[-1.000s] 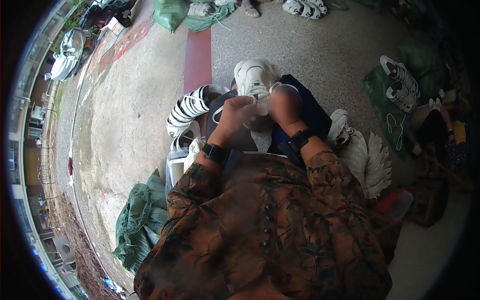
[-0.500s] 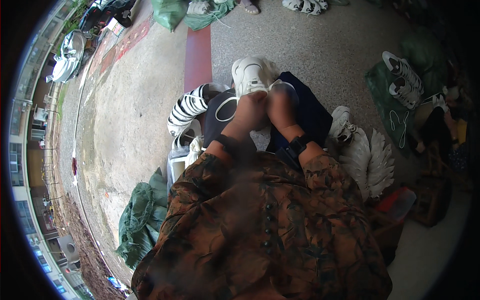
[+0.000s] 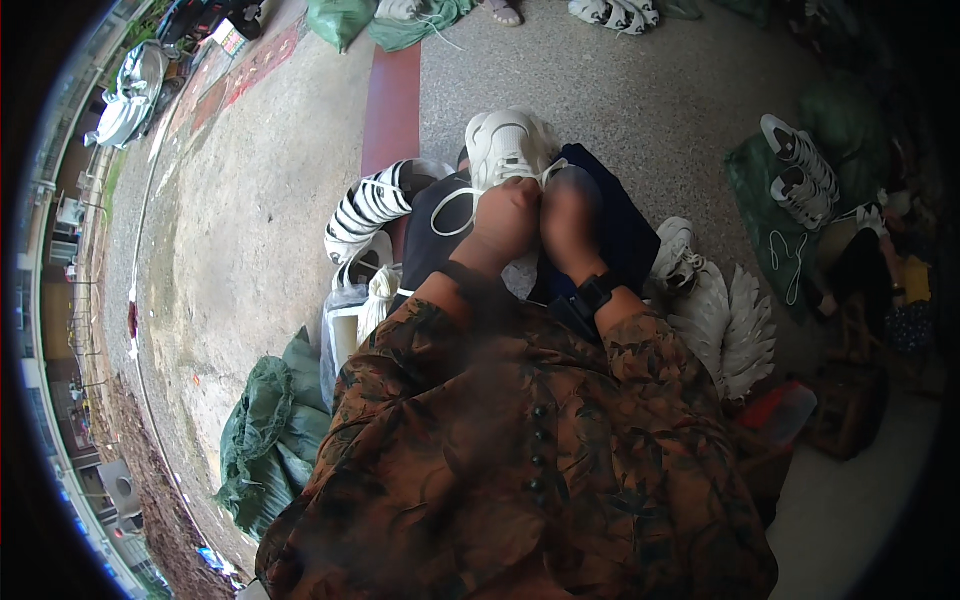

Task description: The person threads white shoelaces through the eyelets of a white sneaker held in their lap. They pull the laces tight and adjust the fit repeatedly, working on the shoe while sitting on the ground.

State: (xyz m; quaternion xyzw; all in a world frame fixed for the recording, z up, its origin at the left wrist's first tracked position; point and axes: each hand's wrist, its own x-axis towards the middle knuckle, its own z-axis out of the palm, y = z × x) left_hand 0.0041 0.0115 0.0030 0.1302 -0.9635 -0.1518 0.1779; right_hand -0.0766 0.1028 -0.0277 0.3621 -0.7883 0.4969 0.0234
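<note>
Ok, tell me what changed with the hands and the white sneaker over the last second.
Both hands have closed in together on the near end of the white sneaker: the left hand and right hand now sit side by side against it, where a second ago they were a little apart and lower. The white lace loops out to the left. The striped shoes and green sack stayed put.

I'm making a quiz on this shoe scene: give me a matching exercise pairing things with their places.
Things:
1. white sneaker
2. black-and-white striped shoe
3. green sack
4. pair of white sneakers

Places:
A. ground, lower left
B. on a green bag, far right
C. on the lap, at both hands
D. just left of the person's knee

Pairs: 1-C, 2-D, 3-A, 4-B
</note>
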